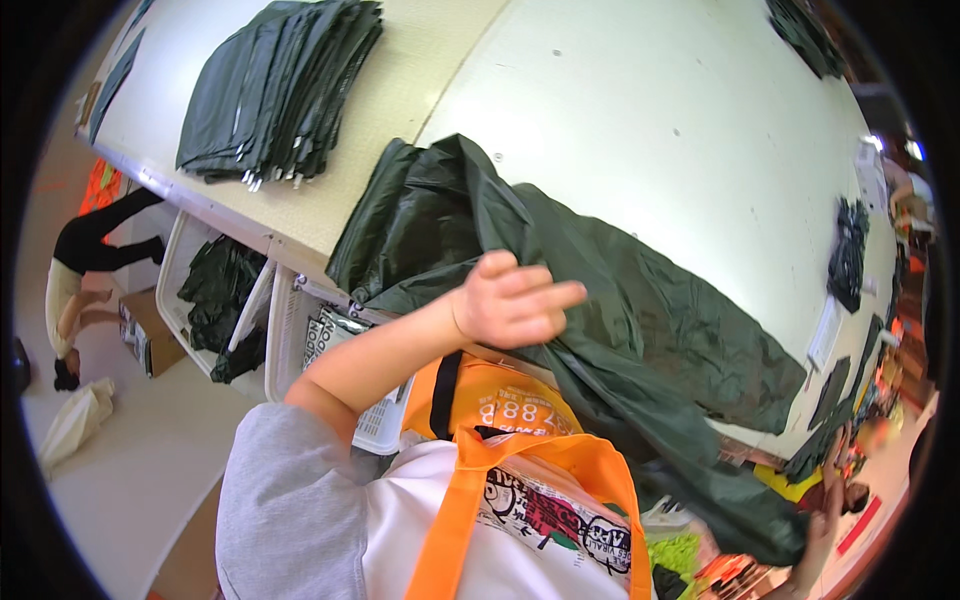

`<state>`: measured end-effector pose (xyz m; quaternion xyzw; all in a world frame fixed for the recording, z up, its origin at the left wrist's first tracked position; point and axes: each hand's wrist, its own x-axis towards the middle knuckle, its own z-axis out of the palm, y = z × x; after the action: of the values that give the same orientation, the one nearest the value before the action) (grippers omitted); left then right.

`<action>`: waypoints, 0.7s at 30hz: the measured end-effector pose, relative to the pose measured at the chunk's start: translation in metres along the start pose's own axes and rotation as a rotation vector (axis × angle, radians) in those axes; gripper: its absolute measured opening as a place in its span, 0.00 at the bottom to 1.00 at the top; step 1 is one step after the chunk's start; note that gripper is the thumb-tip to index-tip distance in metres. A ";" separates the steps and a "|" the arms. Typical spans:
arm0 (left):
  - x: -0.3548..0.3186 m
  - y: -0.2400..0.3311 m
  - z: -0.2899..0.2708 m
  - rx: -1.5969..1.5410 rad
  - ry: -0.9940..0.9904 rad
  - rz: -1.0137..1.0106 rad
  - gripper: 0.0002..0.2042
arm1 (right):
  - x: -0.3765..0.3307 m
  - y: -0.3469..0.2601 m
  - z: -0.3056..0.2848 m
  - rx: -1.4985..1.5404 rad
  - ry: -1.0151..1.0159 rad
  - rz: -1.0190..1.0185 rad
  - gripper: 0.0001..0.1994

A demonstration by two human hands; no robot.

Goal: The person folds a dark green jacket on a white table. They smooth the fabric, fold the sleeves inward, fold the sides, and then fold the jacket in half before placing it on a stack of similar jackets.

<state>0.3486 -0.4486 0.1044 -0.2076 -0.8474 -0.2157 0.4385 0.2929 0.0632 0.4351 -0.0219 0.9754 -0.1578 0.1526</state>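
Note:
A long piece of dark green, thin shiny fabric (660,330) lies creased across the front of the white table, and a loose fold of it hangs over the near edge toward the lower right. Above its middle is my left hand (515,305), fingers partly stretched and apart, with nothing visible held in them. At the far right, my right hand (828,485) is beside the hanging end of the fabric, fingers stretched out. Its palm seems to touch the fabric, though the contact is small and unclear.
A stack of folded dark green pieces (285,90) sits at the upper left of the table (640,120). White baskets (180,260) with dark green material stand below its left edge. A person (75,270) bends near a cardboard box (150,330). A black bundle (848,255) lies at the right.

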 end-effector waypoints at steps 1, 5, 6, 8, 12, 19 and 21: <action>-0.006 -0.003 0.000 0.095 -0.061 -0.031 0.06 | -0.009 -0.031 0.022 0.054 0.096 0.021 0.28; -0.031 -0.041 -0.014 0.203 -0.110 -0.206 0.21 | -0.070 -0.093 0.026 0.140 0.507 0.167 0.26; -0.035 -0.047 -0.009 0.202 -0.009 -0.259 0.25 | -0.082 -0.091 0.027 0.149 0.570 0.188 0.26; -0.040 -0.064 0.003 0.203 0.121 -0.468 0.31 | -0.102 -0.087 0.031 0.160 0.666 0.216 0.25; -0.095 -0.137 0.004 0.127 0.053 -0.894 0.28 | -0.122 -0.067 0.037 0.207 0.790 0.210 0.22; -0.065 -0.152 -0.031 -0.437 -0.128 -1.114 0.15 | -0.128 -0.032 0.025 0.322 0.946 0.175 0.18; -0.056 -0.148 -0.050 -0.246 -0.341 -0.837 0.02 | -0.116 -0.015 0.013 0.388 0.984 0.142 0.17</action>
<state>0.3307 -0.6067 0.0562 0.0692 -0.8863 -0.4359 0.1404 0.4075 0.0559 0.4622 0.1494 0.8836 -0.3163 -0.3114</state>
